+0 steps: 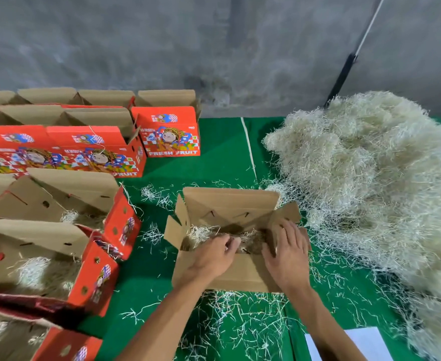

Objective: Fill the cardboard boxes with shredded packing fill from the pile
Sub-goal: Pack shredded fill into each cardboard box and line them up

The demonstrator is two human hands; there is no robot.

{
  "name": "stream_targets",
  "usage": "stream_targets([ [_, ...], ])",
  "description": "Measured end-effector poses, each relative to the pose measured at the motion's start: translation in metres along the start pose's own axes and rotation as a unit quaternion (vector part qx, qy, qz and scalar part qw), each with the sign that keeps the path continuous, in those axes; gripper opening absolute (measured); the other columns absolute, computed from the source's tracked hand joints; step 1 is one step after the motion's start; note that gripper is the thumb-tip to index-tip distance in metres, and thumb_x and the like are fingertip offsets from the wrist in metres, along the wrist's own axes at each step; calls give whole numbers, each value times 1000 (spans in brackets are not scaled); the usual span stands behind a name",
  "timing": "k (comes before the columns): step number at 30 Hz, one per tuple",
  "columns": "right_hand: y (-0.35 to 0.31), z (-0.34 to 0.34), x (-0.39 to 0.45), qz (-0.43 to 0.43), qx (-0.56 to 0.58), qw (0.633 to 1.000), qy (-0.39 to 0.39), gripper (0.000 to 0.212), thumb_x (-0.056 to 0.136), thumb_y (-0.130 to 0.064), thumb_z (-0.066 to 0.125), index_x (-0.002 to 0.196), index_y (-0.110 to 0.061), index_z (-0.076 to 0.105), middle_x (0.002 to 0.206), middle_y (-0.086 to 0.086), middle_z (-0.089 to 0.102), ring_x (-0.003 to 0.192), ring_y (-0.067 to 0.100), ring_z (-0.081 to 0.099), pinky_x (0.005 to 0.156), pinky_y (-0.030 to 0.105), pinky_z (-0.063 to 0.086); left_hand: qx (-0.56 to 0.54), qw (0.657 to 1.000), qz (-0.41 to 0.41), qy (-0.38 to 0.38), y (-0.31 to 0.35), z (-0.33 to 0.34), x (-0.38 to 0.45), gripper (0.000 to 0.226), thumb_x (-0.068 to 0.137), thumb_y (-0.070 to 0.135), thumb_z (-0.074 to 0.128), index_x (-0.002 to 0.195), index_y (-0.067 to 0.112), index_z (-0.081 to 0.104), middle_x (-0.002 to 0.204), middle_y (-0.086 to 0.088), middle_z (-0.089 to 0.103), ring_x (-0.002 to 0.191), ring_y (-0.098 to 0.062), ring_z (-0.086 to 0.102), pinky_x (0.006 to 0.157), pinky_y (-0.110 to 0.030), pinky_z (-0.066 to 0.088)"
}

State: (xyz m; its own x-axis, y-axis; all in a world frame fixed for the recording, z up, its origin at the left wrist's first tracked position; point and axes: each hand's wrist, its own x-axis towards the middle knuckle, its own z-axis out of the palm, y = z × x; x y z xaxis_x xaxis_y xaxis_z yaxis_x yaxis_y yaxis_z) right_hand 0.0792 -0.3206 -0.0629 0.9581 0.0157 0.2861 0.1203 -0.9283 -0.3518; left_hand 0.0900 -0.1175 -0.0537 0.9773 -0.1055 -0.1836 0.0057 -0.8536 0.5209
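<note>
Cardboard box (230,217) open on green table cover (222,152), some shredded fill (203,234) inside. Left hand (214,252) curled over the fill at the near rim; right hand (287,247) flat, fingers spread, on the box's right flap. Pile (370,173) just right; red boxes (84,230) left.

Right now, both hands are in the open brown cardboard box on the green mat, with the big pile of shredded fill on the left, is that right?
Not quite: the head view shows the pale shredded fill pile on the right. Both the left hand and right hand are at the open brown cardboard box on the green mat.
</note>
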Motion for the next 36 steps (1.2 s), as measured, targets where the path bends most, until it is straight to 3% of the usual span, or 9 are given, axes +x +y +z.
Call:
stream_targets([
  [5,10,9,14,110,33,991,-72,70,94,-41,57,151,-12,28,164,12,20,154,28,11,125,50,7,-26,995,35,-84,15,2,-8,65,83,88,19,103,37,55,97,6,69,79,-13,69,71,-33,60],
  [8,11,20,21,150,104,971,-154,66,99,-32,50,153,-6,21,154,15,37,141,32,39,120,49,29,53,985,72,-150,20,12,-15,89,67,101,26,130,41,45,132,6,57,111,-20,61,97,-40,46],
  [10,8,21,25,194,210,942,-177,45,102,-16,45,144,-6,33,120,13,60,103,26,64,88,35,58,116,977,90,-152,23,17,-14,105,63,100,35,145,36,33,152,4,40,138,-22,40,118,-50,22],
  [13,9,22,35,273,270,902,-196,18,104,-12,39,119,-10,49,87,4,62,64,12,58,43,16,47,155,967,119,-165,22,21,-13,122,57,95,53,154,32,13,162,3,18,149,-21,16,122,-54,2],
  [18,8,24,44,354,342,849,-193,19,104,-16,37,116,-19,52,89,3,63,73,17,58,56,26,41,191,961,150,-134,18,33,-23,125,63,67,73,154,33,-6,162,4,6,148,-20,10,118,-49,-8],
  [26,8,18,58,416,389,786,-241,27,106,-28,44,131,-16,46,106,12,62,83,23,64,60,33,52,144,966,127,-175,45,2,-13,80,78,20,63,151,20,30,140,-2,45,132,-23,40,118,-52,26],
  [30,10,22,63,404,475,756,-201,37,103,-14,51,136,3,49,106,17,61,81,27,62,65,33,51,110,973,137,-148,50,-19,-6,36,81,11,57,115,20,65,85,10,55,79,-9,54,97,-40,50],
  [33,3,23,65,423,510,729,-171,31,99,-7,55,125,9,55,101,19,66,77,28,67,64,35,54,133,975,137,-114,51,-33,1,30,78,14,56,101,22,74,80,8,69,77,-12,61,91,-33,49],
  [36,-4,28,70,447,500,722,-168,38,92,-22,71,117,4,62,102,19,71,88,32,71,74,41,59,168,976,129,-50,47,-44,9,32,79,12,56,99,24,78,85,6,74,83,-15,63,91,-34,44],
])
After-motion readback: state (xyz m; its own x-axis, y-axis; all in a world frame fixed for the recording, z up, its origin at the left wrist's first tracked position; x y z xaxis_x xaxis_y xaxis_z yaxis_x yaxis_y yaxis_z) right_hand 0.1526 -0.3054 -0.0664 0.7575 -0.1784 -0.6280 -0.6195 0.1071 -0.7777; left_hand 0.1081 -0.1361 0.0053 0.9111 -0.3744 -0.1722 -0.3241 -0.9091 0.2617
